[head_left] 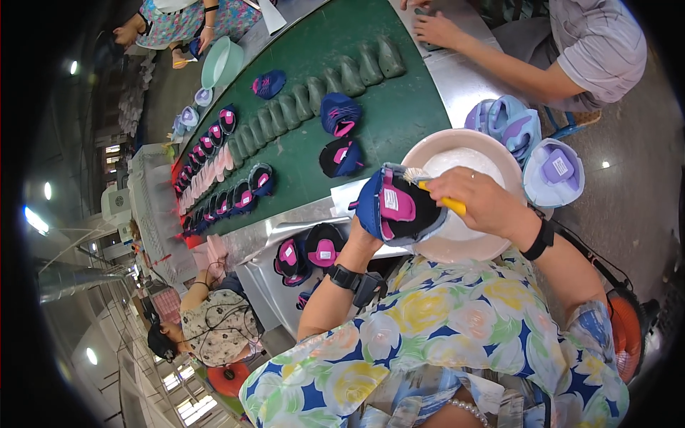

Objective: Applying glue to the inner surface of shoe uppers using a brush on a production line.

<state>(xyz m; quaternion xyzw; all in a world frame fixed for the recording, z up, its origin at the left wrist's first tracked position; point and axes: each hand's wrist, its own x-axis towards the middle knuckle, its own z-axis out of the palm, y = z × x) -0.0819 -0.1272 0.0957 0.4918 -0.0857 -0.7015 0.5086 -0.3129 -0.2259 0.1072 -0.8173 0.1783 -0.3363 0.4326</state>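
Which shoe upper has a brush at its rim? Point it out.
The upper in the left hand: the right hand holds the yellow-handled brush at its rim. No brush touches those on the green table.

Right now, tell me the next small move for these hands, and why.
Probably draw the brush along the shoe upper's grey edge with the right hand: the bristles appear to sit at that edge, and the left hand holds the upper by the basin of white liquid.
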